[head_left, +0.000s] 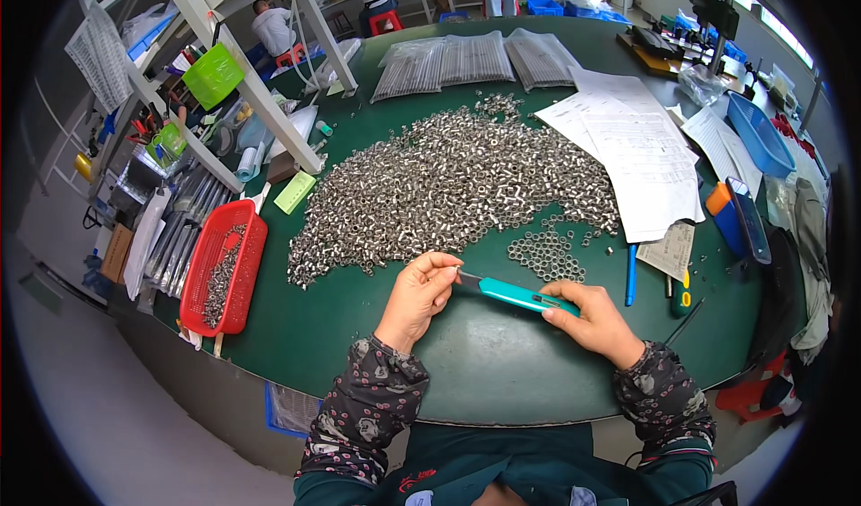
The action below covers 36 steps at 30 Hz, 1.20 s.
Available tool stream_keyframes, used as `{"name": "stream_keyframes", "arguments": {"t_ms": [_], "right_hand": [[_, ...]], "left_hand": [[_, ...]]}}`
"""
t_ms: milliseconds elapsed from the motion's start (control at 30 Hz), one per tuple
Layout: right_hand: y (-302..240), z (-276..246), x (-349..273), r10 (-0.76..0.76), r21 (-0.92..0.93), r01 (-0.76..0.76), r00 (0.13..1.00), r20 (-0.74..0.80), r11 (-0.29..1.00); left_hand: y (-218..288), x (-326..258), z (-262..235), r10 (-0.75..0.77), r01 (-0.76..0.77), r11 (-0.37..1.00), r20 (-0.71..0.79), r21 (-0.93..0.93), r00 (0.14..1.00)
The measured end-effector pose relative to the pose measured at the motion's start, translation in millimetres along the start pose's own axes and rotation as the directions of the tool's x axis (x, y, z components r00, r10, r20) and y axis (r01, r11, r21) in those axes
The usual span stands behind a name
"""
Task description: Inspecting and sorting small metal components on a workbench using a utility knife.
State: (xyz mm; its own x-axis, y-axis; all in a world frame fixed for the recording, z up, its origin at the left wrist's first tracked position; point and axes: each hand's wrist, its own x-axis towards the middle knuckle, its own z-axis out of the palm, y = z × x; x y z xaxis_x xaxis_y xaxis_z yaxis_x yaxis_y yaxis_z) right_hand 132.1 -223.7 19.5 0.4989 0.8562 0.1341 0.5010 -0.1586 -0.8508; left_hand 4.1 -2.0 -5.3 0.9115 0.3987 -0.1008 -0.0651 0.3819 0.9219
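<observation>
A teal utility knife (516,294) is gripped at its rear end by my right hand (592,320), with its dark blade end pointing left. The fingertips of my left hand (418,296) are pinched together right at the blade's tip. Whatever small piece they hold there is mostly hidden. Beyond both hands spreads a wide heap of small shiny metal rings (448,183). A single layer of metal rings (545,257) lies flat just past the knife, apart from the main heap.
At left, a red basket (256,246) holds more metal pieces, near a light green block (294,193). Papers (641,170), a blue pen (630,275) and a phone (748,220) lie right. Bagged rods (475,60) line the green table's back. People sit farther off.
</observation>
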Motion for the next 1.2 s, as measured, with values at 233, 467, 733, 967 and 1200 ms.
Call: {"name": "stream_keyframes", "arguments": {"t_ms": [233,467,733,967,1200], "right_hand": [[-3,3,-4,-0.149,-0.235,0.126,0.985,-0.083,0.964],[0,1,-1,-0.290,-0.274,0.211,0.911,-0.293,0.938],[4,3,-2,-0.186,-0.220,0.142,0.963,-0.197,0.965],[5,3,-2,-0.140,-0.183,0.113,0.980,-0.144,0.977],[5,3,0,-0.093,-0.111,0.086,0.993,-0.066,0.990]], "left_hand": [[1,-1,-2,-0.034,0.035,0.997,-0.014,0.069,0.999],[-1,1,-10,-0.122,0.121,0.977,0.006,-0.174,0.992],[1,1,-4,-0.067,0.066,0.992,-0.005,-0.109,0.998],[3,1,0,-0.064,0.059,0.995,-0.061,-0.079,0.996],[0,1,-1,-0.006,0.009,0.999,-0.074,0.037,0.997]]}}
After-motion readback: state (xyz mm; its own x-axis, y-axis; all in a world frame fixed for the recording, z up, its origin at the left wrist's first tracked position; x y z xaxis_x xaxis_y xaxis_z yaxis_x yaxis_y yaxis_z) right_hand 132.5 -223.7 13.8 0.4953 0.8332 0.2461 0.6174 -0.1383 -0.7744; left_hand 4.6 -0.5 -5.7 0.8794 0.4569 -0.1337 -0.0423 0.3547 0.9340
